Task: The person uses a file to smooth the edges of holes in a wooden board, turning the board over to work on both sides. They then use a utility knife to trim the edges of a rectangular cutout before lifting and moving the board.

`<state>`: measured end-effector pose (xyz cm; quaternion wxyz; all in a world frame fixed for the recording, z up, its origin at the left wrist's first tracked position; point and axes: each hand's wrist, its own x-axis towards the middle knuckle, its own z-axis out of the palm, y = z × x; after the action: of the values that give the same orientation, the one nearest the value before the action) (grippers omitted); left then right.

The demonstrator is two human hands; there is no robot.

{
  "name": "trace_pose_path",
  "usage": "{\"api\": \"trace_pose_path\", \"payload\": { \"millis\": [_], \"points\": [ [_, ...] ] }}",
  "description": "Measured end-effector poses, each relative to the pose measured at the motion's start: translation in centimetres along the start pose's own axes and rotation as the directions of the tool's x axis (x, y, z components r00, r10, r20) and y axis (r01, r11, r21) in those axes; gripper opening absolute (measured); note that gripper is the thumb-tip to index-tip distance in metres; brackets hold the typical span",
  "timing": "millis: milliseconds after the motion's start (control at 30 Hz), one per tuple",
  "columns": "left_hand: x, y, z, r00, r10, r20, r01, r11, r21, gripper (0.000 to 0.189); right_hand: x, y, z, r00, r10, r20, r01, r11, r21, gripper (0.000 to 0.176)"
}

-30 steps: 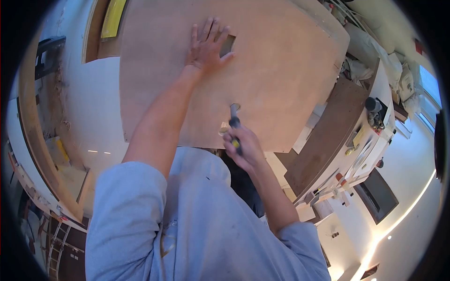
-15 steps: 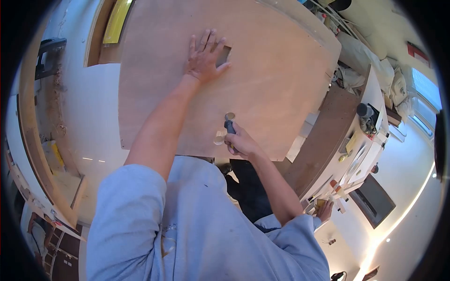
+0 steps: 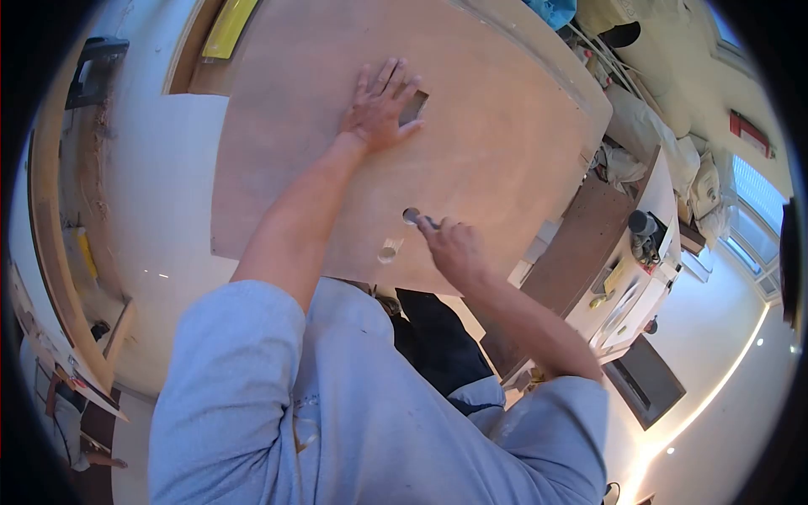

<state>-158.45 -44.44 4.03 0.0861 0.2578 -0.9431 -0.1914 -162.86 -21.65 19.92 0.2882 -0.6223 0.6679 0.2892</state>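
Left hand: open, palm down on the board, fingers a little parted and thumb out to the side; it [image 3: 379,111] grasps nothing.
Right hand: closed around the tool, fingers curled over its handle; the hand [image 3: 454,250] is just above the board, and whether it touches the surface I cannot tell.
Tool: a slim tool [image 3: 429,222] with a dark part by the fingers, running out from the right hand towards the left; most of the handle is hidden in the grasp. Its tip is at the round hole; how deep it reaches I cannot tell.
Board: the broad brown board [image 3: 497,118] lies under both hands.
Square hole: the hole [image 3: 415,107] is right beside the left hand, between its thumb and fingers.
Round hole: the hole [image 3: 411,215] is just left of the right hand, nearer the body than the left hand.
Pale patch: the patch [image 3: 388,251] with a round mark is left of the right hand, nearer the board's close edge.
Yellow piece: a flat piece [image 3: 229,29] beyond the left hand, off to its left.
Plank: a brown plank [image 3: 572,252] right of the right hand.
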Motion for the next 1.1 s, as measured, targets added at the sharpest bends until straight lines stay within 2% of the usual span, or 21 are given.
{"api": "trace_pose_path", "payload": {
  "millis": [100, 200, 233, 333, 433, 500, 600, 700, 800, 867, 967, 1067, 1100],
  "points": [
    [0.0, 0.1, -0.2, 1.000, 0.003, 0.000, -0.003, 1.000, -0.004, 0.079, -4.3, 0.9, -5.7, 0.978, -0.157, -0.136, 0.088, 0.906, -0.415, 0.036],
    [0.0, -0.1, -0.3, 1.000, 0.003, 0.003, -0.003, 1.000, -0.016, 0.079, -5.9, 2.5, -8.7, 0.925, -0.333, -0.182, 0.151, 0.764, -0.627, 0.035],
    [0.0, -0.1, -0.3, 1.000, 0.005, -0.001, -0.005, 1.000, -0.018, 0.078, -5.4, 3.3, -8.6, 0.948, -0.296, -0.119, 0.162, 0.770, -0.618, 0.036],
    [-0.2, -0.2, 0.1, 1.000, 0.011, -0.025, -0.011, 1.000, -0.022, 0.078, -3.1, 5.3, -4.4, 0.973, -0.231, -0.012, 0.207, 0.893, -0.400, 0.035],
    [0.0, -0.1, 0.5, 1.000, 0.003, -0.018, -0.003, 1.000, -0.026, 0.078, 1.7, 2.4, 0.4, 0.986, -0.105, 0.129, 0.136, 0.954, -0.266, 0.042],
    [0.0, -0.3, 0.1, 1.000, 0.000, 0.024, -0.001, 1.000, 0.012, 0.079, 2.8, 1.2, -0.5, 0.980, -0.049, 0.195, 0.094, 0.969, -0.229, 0.048],
    [-0.4, 0.3, -0.4, 0.997, -0.005, 0.071, 0.001, 0.998, 0.056, 0.078, -3.0, 1.5, -7.0, 0.994, -0.101, -0.041, 0.090, 0.973, -0.212, 0.032],
    [0.1, 0.2, 0.0, 1.000, -0.002, 0.026, 0.001, 0.999, 0.033, 0.078, -7.2, 1.6, -9.0, 0.996, -0.068, 0.066, 0.088, 0.922, -0.377, 0.036],
    [-0.1, 0.1, -0.1, 1.000, 0.004, 0.029, -0.006, 0.999, 0.041, 0.078, -4.7, 1.6, -2.8, 0.995, 0.033, 0.098, -0.020, 0.992, -0.128, 0.039],
    [0.0, 0.0, -0.2, 0.999, -0.003, 0.038, 0.002, 0.999, 0.043, 0.077, -0.5, 0.7, 1.4, 0.995, 0.042, 0.094, -0.055, 0.988, 0.141, 0.040],
    [0.0, -0.2, 0.3, 1.000, 0.002, 0.013, -0.002, 1.000, 0.006, 0.078, 3.0, 0.5, 3.3, 0.990, 0.024, 0.139, -0.052, 0.977, 0.207, 0.039],
    [-0.1, 0.1, 0.3, 0.999, -0.022, 0.034, 0.020, 0.998, 0.053, 0.078, -1.7, 3.3, -4.6, 0.983, 0.012, 0.182, -0.052, 0.976, 0.212, 0.035],
    [-0.4, 0.2, 0.3, 0.999, -0.016, 0.036, 0.015, 0.999, 0.042, 0.077, -3.2, 2.8, -6.9, 0.963, 0.036, 0.265, -0.080, 0.984, 0.157, 0.033]
  ]
}}
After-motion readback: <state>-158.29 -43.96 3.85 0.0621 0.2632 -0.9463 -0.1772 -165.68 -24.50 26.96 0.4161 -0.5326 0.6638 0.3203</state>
